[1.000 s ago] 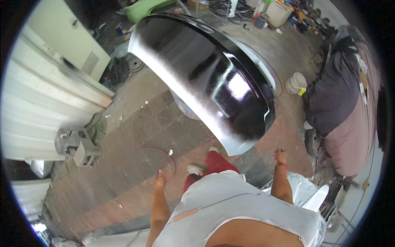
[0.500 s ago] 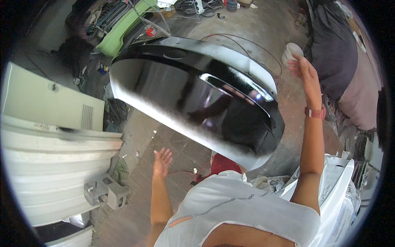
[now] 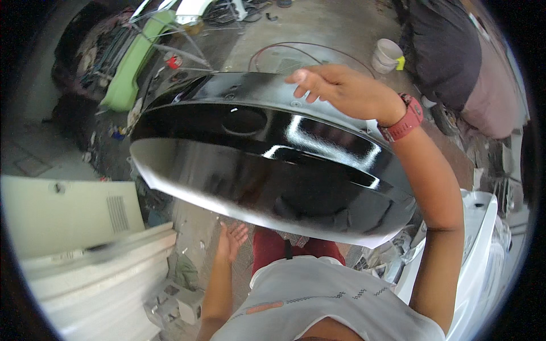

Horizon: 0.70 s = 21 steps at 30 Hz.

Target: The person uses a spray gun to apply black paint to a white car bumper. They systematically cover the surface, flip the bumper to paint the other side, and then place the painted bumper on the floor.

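Note:
In front of me is a car trunk lid (image 3: 239,176), glossy black over most of its face, fading to white along its near edge. Above its far side hovers my right hand (image 3: 347,94), a red watch (image 3: 402,120) on the wrist. Those fingers are loosely bent and apart, with nothing seen in them; I cannot tell whether they touch the panel. My left hand (image 3: 232,241) is low beside the panel's near edge, palm up, fingers spread and holding nothing.
A white bucket (image 3: 387,55) stands on the floor beyond, near a thin red hose (image 3: 284,44). Dark and mauve covers (image 3: 449,51) drape something at right. A green car panel (image 3: 133,65) leans at far left; a pale cabinet door (image 3: 74,210) is nearer. A white car part (image 3: 475,221) lies right.
My right hand has swung left from beside the bucket to above the panel's far side. The view has shifted, and the panel now sits more level and closer to my body.

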### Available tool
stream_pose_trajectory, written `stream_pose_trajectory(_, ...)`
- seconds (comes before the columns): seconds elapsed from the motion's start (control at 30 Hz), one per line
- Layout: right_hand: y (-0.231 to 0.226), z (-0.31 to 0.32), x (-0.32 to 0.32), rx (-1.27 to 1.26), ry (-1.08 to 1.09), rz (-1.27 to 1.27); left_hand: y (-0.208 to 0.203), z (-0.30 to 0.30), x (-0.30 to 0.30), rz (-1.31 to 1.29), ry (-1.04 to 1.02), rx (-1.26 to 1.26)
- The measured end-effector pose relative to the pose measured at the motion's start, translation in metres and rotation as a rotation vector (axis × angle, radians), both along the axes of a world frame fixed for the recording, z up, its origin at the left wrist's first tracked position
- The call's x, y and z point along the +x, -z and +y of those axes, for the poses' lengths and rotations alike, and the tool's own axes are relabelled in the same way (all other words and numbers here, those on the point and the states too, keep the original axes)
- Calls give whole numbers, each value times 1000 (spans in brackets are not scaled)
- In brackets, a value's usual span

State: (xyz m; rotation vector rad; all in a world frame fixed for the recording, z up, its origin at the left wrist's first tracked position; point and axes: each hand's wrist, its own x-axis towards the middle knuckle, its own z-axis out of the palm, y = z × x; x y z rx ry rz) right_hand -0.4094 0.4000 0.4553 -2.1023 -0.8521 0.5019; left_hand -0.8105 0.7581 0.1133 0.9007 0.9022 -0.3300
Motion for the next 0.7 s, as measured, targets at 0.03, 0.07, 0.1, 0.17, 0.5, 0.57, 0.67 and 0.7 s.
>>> stream_pose_trajectory(0.03, 2, 15, 4, -64, 25, 21, 4, 11, 8, 11, 51, -3)
stream_pose_trajectory(0.07, 5, 30, 5, -112, 46, 48, 4, 24, 9, 1, 46, -83)
stream_pose_trajectory(0.1, 6, 42, 12, -159, 65, 51, 4, 34, 16, -1, 44, -148)
stream_pose_trajectory(0.17, 10, 64, 21, -228, 119, 121, 7, 54, 29, 22, -9, -300)
stream_pose_trajectory(0.5, 58, 125, 77, -397, 185, 261, 8, 94, 56, 175, -237, -454)
stream_pose_trajectory(0.57, 64, 130, 88, -398, 177, 307, 5, 96, 66, 147, -265, -509)
stream_pose_trajectory(0.67, 68, 132, 99, -409, 172, 347, 3, 97, 77, 148, -311, -565)
stream_pose_trajectory(0.7, 69, 132, 102, -413, 170, 360, 3, 98, 79, 155, -328, -586)
